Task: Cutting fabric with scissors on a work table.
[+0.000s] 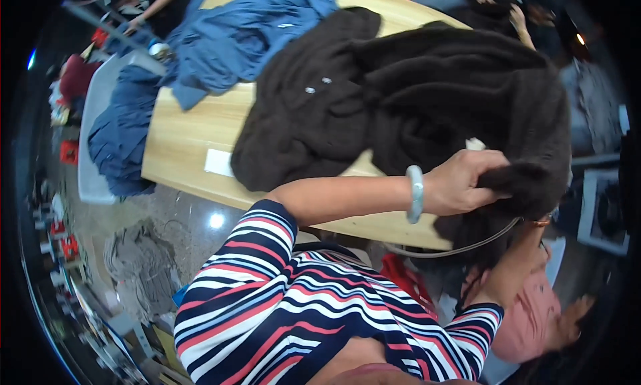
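Observation:
A dark brown, fleecy garment (461, 84) is spread over the right part of the table, with its right side lifted and bunched. My left hand (461, 183), a pale green bangle at its wrist, is closed on a gathered fold of it. Close by the knuckles, a small white label (475, 144) sticks up from the cloth. My right forearm (517, 268) reaches up at the right, below the hanging cloth. The fingers of that hand are hidden behind the fabric. Two small white marks (318, 85) show on the garment's left part.
Blue garments (247, 38) lie on the wooden table (200, 124). More blue cloth fills a pale bin (93, 164) at the left. Grey cloth (140, 271) is piled on the floor. Pink cloth (527, 318) lies at lower right. Other people's hands work at the far side.

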A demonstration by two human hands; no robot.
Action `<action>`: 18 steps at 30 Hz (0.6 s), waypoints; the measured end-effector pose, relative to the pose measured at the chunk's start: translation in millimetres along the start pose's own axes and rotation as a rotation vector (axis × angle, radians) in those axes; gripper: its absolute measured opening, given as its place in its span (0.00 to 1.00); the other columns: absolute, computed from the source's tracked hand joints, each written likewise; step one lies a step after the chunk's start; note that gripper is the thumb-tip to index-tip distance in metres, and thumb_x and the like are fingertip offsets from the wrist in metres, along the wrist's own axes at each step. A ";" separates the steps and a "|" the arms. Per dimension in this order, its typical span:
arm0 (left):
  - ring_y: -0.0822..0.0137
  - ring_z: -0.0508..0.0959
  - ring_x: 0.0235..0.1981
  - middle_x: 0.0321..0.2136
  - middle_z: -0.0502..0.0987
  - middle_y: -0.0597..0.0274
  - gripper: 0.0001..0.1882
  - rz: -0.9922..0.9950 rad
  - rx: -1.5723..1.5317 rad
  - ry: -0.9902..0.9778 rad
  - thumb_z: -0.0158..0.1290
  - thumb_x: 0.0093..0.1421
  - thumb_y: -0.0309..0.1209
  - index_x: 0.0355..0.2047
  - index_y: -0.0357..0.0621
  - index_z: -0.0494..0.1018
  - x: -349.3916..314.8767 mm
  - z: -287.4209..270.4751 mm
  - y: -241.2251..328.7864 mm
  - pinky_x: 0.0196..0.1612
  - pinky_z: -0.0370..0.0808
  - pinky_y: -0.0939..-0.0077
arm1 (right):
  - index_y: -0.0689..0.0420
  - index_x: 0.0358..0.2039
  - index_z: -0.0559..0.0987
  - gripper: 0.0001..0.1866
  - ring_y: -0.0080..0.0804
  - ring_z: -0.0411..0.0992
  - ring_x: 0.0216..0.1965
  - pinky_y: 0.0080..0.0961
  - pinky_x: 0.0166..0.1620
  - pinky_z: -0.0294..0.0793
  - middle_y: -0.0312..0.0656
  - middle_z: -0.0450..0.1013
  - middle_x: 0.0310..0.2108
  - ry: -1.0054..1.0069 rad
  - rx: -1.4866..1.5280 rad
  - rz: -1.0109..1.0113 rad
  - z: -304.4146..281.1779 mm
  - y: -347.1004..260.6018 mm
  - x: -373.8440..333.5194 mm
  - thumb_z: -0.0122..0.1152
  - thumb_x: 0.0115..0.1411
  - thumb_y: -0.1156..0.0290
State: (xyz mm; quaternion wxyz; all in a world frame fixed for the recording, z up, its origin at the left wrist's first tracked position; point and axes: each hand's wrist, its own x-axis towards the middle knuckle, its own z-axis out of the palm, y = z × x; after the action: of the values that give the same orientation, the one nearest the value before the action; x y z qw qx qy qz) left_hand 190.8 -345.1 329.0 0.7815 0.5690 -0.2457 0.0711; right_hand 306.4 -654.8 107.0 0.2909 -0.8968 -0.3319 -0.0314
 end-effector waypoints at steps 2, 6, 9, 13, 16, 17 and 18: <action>0.54 0.74 0.35 0.31 0.72 0.51 0.13 0.095 -0.032 -0.065 0.56 0.50 0.22 0.37 0.33 0.72 22.3 45.6 -33.1 0.40 0.71 0.68 | 0.56 0.54 0.69 0.20 0.37 0.70 0.49 0.32 0.51 0.71 0.48 0.71 0.49 0.104 -0.085 0.119 -77.2 58.0 -62.7 0.49 0.65 0.62; 0.51 0.73 0.44 0.40 0.73 0.50 0.23 0.187 0.079 -0.127 0.59 0.46 0.24 0.45 0.36 0.70 31.7 117.4 -97.0 0.49 0.70 0.65 | 0.57 0.54 0.69 0.19 0.35 0.70 0.49 0.32 0.50 0.72 0.47 0.70 0.49 0.316 -0.245 0.302 -165.3 97.4 -130.1 0.47 0.67 0.62; 0.45 0.68 0.53 0.52 0.67 0.45 0.35 0.144 0.479 -0.115 0.65 0.43 0.30 0.53 0.42 0.66 -2.2 110.7 -164.9 0.55 0.66 0.57 | 0.57 0.53 0.69 0.18 0.34 0.70 0.48 0.31 0.49 0.72 0.46 0.70 0.49 0.455 -0.285 0.371 -118.7 35.0 -150.4 0.45 0.68 0.62; 0.42 0.55 0.62 0.60 0.56 0.43 0.55 -0.090 1.249 -0.165 0.73 0.30 0.41 0.61 0.51 0.59 -45.5 36.7 -224.0 0.58 0.56 0.43 | 0.57 0.53 0.69 0.17 0.33 0.69 0.48 0.31 0.49 0.73 0.45 0.70 0.49 0.644 -0.391 0.511 -97.8 -18.6 -174.2 0.44 0.69 0.62; 0.43 0.54 0.65 0.63 0.55 0.42 0.49 -0.313 1.530 -0.197 0.67 0.41 0.38 0.64 0.55 0.57 -53.8 -31.4 -235.5 0.61 0.53 0.42 | 0.61 0.53 0.68 0.21 0.34 0.74 0.23 0.29 0.29 0.76 0.44 0.76 0.26 0.124 0.466 1.229 -45.1 -98.2 -188.4 0.55 0.61 0.68; 0.50 0.64 0.58 0.54 0.67 0.48 0.35 -0.176 1.684 -0.216 0.59 0.46 0.30 0.58 0.52 0.65 -65.4 -67.2 -255.8 0.58 0.60 0.51 | 0.61 0.57 0.66 0.24 0.24 0.73 0.20 0.23 0.24 0.75 0.39 0.74 0.23 0.203 0.434 1.154 -31.8 -118.1 -192.4 0.56 0.61 0.71; 0.56 0.72 0.47 0.40 0.74 0.56 0.23 -0.271 1.560 -0.321 0.51 0.48 0.25 0.48 0.51 0.72 -72.8 -98.6 -262.2 0.50 0.66 0.59 | 0.59 0.59 0.65 0.25 0.29 0.75 0.22 0.27 0.27 0.76 0.43 0.75 0.24 0.197 0.250 1.070 -19.5 -133.3 -199.3 0.56 0.61 0.70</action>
State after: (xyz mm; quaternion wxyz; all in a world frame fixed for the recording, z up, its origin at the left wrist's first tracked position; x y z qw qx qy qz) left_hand 259.9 -331.5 48.2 0.1161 0.9787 -0.1633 0.0442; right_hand 72.3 -699.0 140.2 0.3999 -0.8918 0.1971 0.0766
